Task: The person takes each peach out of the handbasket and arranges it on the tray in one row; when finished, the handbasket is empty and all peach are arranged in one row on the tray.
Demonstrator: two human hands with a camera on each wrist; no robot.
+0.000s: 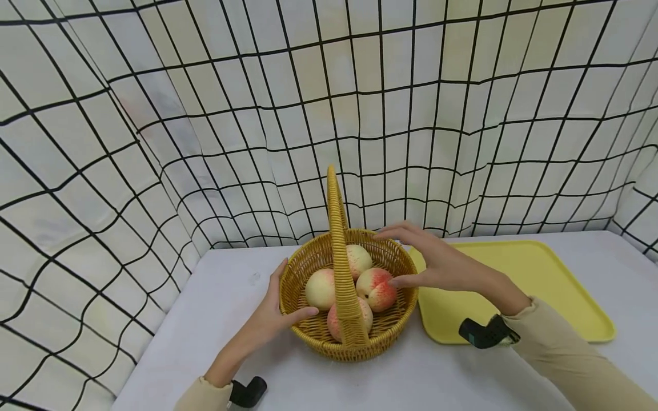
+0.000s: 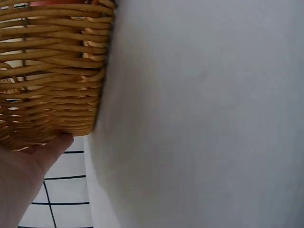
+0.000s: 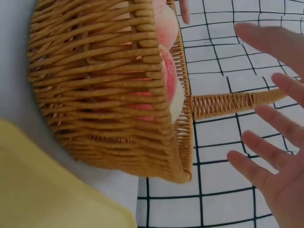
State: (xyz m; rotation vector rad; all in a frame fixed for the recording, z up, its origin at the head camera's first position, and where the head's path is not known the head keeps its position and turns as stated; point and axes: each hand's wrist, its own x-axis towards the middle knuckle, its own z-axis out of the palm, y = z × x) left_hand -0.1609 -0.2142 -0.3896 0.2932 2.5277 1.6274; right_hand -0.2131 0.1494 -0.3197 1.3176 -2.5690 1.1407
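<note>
The basket (image 1: 356,354) is sitting on the white table (image 1: 216,297) near a yellow tray (image 1: 519,291), and four peaches (image 1: 379,291) are lying inside it. The left hand (image 1: 267,318) is holding its side, thumb over the edge. The right hand (image 1: 439,261) is hovering above the other side, fingers spread, holding nothing. I'm guessing the basket is stiff and light, best held level by both sides.

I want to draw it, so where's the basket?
In the head view, the basket sits low in the middle, between the left hand and right hand, just left of the tray.
</note>
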